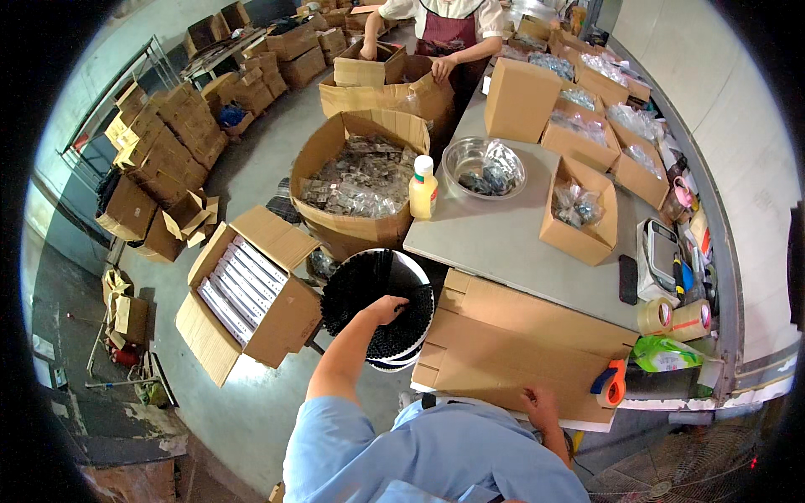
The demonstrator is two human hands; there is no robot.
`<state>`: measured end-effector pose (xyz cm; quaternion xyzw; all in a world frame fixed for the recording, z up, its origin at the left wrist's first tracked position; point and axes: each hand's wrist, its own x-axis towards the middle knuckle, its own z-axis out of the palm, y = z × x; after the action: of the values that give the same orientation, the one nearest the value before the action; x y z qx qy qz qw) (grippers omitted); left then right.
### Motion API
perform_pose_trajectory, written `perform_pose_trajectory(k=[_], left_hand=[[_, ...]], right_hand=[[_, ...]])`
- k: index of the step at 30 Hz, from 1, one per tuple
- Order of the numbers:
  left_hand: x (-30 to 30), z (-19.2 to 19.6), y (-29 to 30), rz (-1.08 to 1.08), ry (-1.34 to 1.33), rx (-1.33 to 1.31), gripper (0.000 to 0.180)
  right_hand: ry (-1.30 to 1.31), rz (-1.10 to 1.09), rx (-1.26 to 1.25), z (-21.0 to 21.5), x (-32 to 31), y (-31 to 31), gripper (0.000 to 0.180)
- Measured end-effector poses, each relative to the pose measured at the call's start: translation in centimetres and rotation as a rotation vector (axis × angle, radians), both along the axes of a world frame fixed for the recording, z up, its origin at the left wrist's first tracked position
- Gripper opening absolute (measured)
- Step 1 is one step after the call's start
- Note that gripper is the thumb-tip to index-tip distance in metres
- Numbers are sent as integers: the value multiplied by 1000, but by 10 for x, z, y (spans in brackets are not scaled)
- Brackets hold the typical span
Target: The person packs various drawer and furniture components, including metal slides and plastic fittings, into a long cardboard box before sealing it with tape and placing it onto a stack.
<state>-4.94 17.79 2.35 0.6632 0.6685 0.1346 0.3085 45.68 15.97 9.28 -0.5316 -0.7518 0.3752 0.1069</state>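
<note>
My left hand reaches into a round white bucket filled with small black pieces, packed closely together. Its fingers are bent and closed on some of these pieces; their tips are partly hidden. My right hand is low at the near edge of flat cardboard sheets lying on the table. Its fingers are loosely apart, and nothing shows in them. An orange and blue tape dispenser lies to the right of that hand.
Left of the bucket stands an open carton with white packs in rows. Beyond is a large carton of small bagged items. The grey table bears a steel bowl, a yellow bottle and several boxes. Another person handles a carton.
</note>
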Motion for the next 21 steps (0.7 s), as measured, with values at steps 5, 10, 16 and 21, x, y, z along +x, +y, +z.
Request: perform_pose_trajectory(k=[5,10,16,21], left_hand=[[10,31,11,-61,64,-118,26],[69,103,14,114,-175,283,20],[212,236,22,-53,-159,436,25],[232,298,4,-212,-262,503,16]], right_hand=[[-25,-87,-75,-17,2,-4,30],[122,-6,-114,-18,-25,20,36],[-462,204,216,51,-161,53,53],[682,89,142,103,-201,55,40]])
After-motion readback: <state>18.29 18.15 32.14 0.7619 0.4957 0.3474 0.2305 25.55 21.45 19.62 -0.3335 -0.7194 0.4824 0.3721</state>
